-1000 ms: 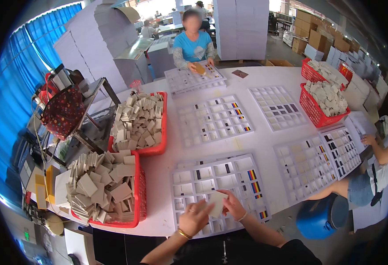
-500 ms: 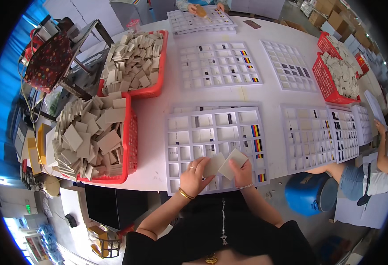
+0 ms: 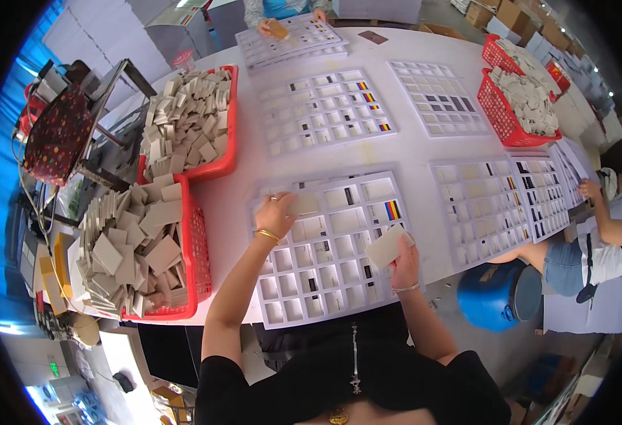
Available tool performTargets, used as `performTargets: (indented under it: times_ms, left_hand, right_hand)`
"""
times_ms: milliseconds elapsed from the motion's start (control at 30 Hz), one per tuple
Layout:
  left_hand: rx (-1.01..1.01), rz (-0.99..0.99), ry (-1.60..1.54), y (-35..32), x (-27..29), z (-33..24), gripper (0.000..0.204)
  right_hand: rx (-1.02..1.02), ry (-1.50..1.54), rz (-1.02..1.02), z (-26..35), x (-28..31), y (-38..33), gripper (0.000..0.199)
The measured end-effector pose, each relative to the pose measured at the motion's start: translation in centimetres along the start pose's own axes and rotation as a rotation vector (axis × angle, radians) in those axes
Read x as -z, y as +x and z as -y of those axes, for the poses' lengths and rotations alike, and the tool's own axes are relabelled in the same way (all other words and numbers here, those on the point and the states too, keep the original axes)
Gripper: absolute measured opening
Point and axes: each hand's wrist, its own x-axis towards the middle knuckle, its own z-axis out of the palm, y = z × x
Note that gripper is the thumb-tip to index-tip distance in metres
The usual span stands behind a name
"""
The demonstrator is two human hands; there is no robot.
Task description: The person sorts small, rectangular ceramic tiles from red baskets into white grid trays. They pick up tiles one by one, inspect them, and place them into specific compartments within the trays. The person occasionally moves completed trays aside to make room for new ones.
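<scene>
In front of me lies a white compartment tray (image 3: pixel 309 267) with dark labels and striped colour marks in some cells. My left hand (image 3: pixel 275 214), with a gold bangle, is at its far left part, fingers closed at the edge of a pale flat tile (image 3: pixel 305 204) in a far-row cell. Part of that tile is hidden by the fingers. Over the tray's right side, my right hand (image 3: pixel 405 261) grips a second pale square tile (image 3: pixel 387 246) between thumb and fingers, tilted above the cells.
Red baskets (image 3: pixel 199 255) heaped with pale tiles stand at the left, and another red basket (image 3: pixel 496 113) at far right. More trays (image 3: pixel 482 205) lie across the white table. Co-workers' hands show at the far edge and right. A blue barrel (image 3: pixel 492 294) stands on the floor.
My hands were close together over the near part of the tray, each with a tile. The left has moved away to the far left cells; the right has shifted slightly right with its tile.
</scene>
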Motion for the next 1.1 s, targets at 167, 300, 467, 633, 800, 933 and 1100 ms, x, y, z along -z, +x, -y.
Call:
performTargets:
  times_ms: [167,300,467,633,800,933,1100]
  left_hand:
    - [-0.001,0.089,0.04,1.0,-0.7,-0.8,0.045]
    - [0.011,-0.069,0.055,-0.2,-0.9,-1.5,0.036]
    - [0.074,0.067,0.104,-1.8,-0.7,-0.3,0.019]
    - [-0.07,0.005,0.073,-2.3,-1.1,0.1,0.021]
    - [-0.134,0.042,0.099,-2.7,-1.9,1.7,0.031]
    - [-0.172,0.127,0.035,-1.2,-0.5,2.5,0.04]
    - [-0.101,0.184,-0.02,-1.6,-0.1,2.9,0.043]
  right_hand:
    - [-0.034,0.026,0.022,-1.1,1.6,0.2,0.021]
    - [0.035,-0.049,0.07,0.2,-0.5,-0.5,0.034]
    - [0.151,-0.211,0.247,-1.3,-0.8,1.8,0.047]
    - [0.424,-0.316,0.397,-5.0,-3.5,5.8,0.035]
    - [0.15,-0.561,0.426,-2.4,-7.0,4.8,0.024]
    - [0.232,-0.703,0.494,-5.3,-7.8,6.8,0.021]
    - [0.195,-0.769,0.522,-7.6,-9.2,7.6,0.02]
